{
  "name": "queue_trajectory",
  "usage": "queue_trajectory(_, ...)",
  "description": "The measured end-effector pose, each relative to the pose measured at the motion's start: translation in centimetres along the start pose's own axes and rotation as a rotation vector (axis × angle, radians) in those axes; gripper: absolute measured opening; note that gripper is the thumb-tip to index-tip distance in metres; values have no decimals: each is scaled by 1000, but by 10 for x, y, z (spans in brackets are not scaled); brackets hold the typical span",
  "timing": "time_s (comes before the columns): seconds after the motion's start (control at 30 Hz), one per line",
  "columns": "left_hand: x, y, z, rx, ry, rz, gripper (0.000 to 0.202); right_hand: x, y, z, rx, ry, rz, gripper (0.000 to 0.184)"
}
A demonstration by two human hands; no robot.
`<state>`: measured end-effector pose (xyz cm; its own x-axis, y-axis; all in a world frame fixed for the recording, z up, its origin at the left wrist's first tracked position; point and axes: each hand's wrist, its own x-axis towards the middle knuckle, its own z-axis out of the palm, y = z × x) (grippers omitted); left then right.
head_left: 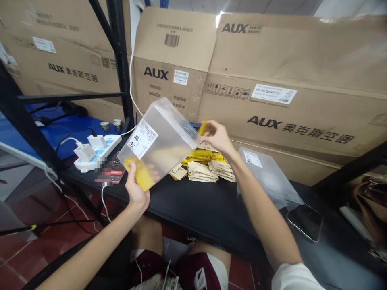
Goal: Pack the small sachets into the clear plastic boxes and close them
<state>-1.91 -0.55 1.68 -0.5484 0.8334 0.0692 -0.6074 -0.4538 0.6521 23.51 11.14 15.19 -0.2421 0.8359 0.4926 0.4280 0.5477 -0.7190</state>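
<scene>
A translucent plastic bag (169,137) with a white printed label (143,139) is tilted above the black tabletop. My left hand (137,187) grips its lower left corner, thumb in front and fingers behind, where a yellow packet (140,175) shows through the plastic. At the bag's upper right end, my right hand (216,137) pinches a small yellow packet (202,128). Whether that packet is inside the bag's mouth or just beside it, I cannot tell. Below lie stacks of beige paper packets (202,171) and yellow packets (201,155).
Another translucent bag (266,177) lies at right, beside a dark phone (305,222). A white power strip (99,152) with plugs and a second phone (117,171) on a cable are at left. Large AUX cardboard boxes (287,72) and a black metal frame (119,60) stand behind.
</scene>
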Motion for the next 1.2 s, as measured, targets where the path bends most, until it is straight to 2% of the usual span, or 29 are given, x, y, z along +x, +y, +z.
queue_trajectory(0.07,-1,0,0,24,-4,-40,46,-6,-19,-26,282,93,-33,70)
queue_trajectory(0.1,-1,1,0,37,-10,-65,48,-10,-29,-36,384,91,-55,73)
queue_trajectory(0.17,-3,1,0,56,-25,-99,51,-21,-50,-48,488,2,-106,75)
queue_trajectory(0.27,-6,1,-1,58,-59,-82,51,-33,-74,-49,473,-167,-166,70)
queue_trajectory(0.4,-8,1,0,48,-77,-38,45,-39,-93,-41,424,-222,-210,66)
queue_trajectory(0.53,-9,1,0,43,-57,-57,45,-44,-105,-45,326,-309,-167,56)
queue_trajectory(0.67,-9,2,0,13,-70,-114,51,-46,-104,-56,338,-314,-215,63)
queue_trajectory(0.83,-9,3,0,33,-97,-201,55,-37,-82,-63,384,-247,-195,62)
queue_trajectory(0.93,-9,3,2,49,-126,-234,57,-34,-76,-60,427,-321,-194,64)
queue_trajectory(1.2,-11,4,2,27,-144,-253,60,-37,-79,-54,606,-497,-186,65)
